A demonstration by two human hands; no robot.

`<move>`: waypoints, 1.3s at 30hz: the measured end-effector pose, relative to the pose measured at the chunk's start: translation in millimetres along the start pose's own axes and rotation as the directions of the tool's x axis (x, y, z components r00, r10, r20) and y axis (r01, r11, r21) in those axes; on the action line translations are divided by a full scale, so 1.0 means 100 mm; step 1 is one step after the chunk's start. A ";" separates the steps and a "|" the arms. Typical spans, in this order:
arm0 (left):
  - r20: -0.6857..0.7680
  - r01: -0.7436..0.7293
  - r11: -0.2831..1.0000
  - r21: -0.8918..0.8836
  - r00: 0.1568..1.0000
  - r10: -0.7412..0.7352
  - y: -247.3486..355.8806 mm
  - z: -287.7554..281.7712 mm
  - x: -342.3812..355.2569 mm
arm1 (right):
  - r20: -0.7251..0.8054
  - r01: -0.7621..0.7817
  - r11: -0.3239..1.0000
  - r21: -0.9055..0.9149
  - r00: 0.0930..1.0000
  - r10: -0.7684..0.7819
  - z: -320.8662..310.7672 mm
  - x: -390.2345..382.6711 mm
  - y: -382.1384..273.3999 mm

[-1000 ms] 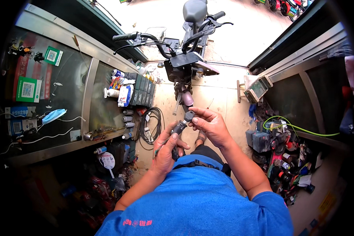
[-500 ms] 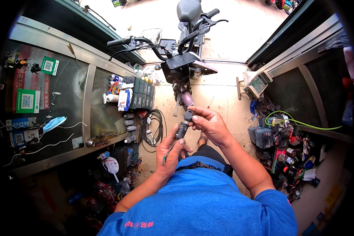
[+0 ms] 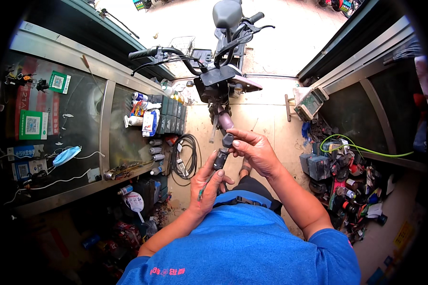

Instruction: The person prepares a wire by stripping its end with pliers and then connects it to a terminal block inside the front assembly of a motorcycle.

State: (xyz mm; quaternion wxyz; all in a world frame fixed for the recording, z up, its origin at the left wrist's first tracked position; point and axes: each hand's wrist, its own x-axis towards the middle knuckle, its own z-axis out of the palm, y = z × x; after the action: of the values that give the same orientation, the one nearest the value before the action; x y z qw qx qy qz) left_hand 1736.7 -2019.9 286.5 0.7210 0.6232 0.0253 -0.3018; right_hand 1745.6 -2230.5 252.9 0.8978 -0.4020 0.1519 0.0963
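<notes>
In the head view, the left hand (image 3: 205, 187) is curled around the black lock (image 3: 219, 160), gripping its lower part between thumb and fingers, with its round upper end tilted slightly away from the body. Green wires (image 3: 201, 193) show against the left palm. The right hand (image 3: 256, 151) pinches the dark head of a key (image 3: 228, 140) between thumb and forefinger, right at the lock's upper end; how far its blade sits inside cannot be told. The lock is therefore between the hands, in front of the blue shirt (image 3: 252, 232).

Straight beyond the hands stands a bike (image 3: 220, 80) with black handlebars and a grey mirror (image 3: 227, 14). Just left of the left hand, a black cable (image 3: 194, 142) lies coiled on the floor (image 3: 266, 124). Farther left and forward are stacked dark batteries (image 3: 170, 118) with bottles and packets beside them. Well to the left hangs a blue mask (image 3: 66, 156), and nearer the left forearm is a white fan (image 3: 135, 202).

Right of the right hand, a pile of parts (image 3: 347, 183) spreads along the wall, a bright green hose (image 3: 390, 155) arching above it. A tilted green box (image 3: 312, 103) sits farther forward on that side.
</notes>
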 end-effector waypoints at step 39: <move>0.047 0.108 0.932 -0.347 0.994 -0.098 0.05 0.01 0.11 | -0.151 -0.101 0.992 -0.070 0.984 0.090 -0.15 0.05 0.04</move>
State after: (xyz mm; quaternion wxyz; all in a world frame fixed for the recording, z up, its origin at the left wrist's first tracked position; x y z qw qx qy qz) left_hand 1747.0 -2025.3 286.6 0.8036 0.4787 0.1006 -0.3390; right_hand 1745.8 -2238.8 239.1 0.8623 -0.4346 0.2331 0.1150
